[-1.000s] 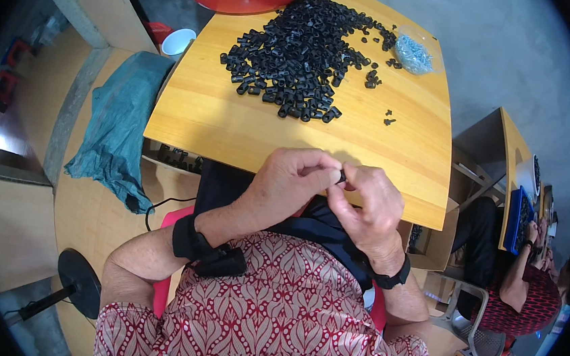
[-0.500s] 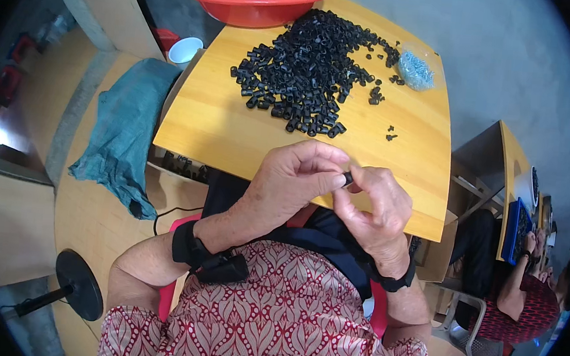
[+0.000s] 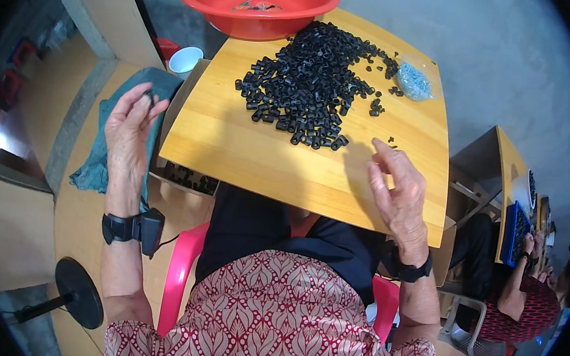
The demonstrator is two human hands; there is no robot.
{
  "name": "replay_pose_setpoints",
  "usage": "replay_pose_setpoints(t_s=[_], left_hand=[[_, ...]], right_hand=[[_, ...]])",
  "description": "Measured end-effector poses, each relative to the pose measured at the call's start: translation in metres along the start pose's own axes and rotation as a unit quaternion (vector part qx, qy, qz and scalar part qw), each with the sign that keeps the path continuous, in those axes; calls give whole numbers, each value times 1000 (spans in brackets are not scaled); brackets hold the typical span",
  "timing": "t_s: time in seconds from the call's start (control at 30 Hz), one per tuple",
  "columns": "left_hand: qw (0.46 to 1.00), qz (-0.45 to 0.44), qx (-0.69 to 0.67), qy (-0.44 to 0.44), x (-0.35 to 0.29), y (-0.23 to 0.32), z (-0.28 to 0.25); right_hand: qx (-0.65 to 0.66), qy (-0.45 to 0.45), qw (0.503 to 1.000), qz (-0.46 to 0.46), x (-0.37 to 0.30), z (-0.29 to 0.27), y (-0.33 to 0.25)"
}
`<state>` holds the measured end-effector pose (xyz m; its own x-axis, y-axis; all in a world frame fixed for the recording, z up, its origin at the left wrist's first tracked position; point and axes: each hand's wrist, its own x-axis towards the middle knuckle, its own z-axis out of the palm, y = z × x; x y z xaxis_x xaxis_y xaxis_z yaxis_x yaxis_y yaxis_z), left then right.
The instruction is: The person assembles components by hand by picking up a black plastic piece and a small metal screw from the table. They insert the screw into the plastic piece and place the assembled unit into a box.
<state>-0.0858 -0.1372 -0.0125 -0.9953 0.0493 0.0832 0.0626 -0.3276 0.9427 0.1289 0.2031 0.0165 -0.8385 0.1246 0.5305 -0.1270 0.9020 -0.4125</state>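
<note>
My left hand is raised off the left side of the table, over a teal sack. Its thumb and fingers are pinched on a small black plastic part, mostly hidden by the fingertips. My right hand hovers above the table's right front, thumb and forefinger apart, with nothing seen between them. Just beyond its fingertips lie a few tiny black pieces. A large heap of short black plastic fittings spreads over the middle and back of the yellow wooden table.
A red basin stands at the back left corner. On the back right sits a clear bag of silvery screws. Left of the table are a teal sack and an open box of black parts. A co-worker sits far right.
My hands were together at the table's front edge around a small black part. They have separated: the left swung out left with a black part, the right moved right and forward, fingers parted.
</note>
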Motion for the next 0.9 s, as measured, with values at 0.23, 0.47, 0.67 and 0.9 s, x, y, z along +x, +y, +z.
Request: replay_pose_setpoints(t_s=[0.23, 0.47, 0.67, 0.9], left_hand=[[976, -170, 132, 28, 15, -90, -85], [981, -104, 162, 36, 3, -80, -69], [988, -49, 112, -97, -36, -2, 10], [961, -112, 72, -243, -69, 13, 67]], right_hand=[[-11, 2, 995, 96, 18, -12, 35], [-3, 2, 992, 127, 56, -9, 60], [-31, -13, 987, 158, 75, 7, 94], [-186, -133, 970, 81, 75, 35, 94]])
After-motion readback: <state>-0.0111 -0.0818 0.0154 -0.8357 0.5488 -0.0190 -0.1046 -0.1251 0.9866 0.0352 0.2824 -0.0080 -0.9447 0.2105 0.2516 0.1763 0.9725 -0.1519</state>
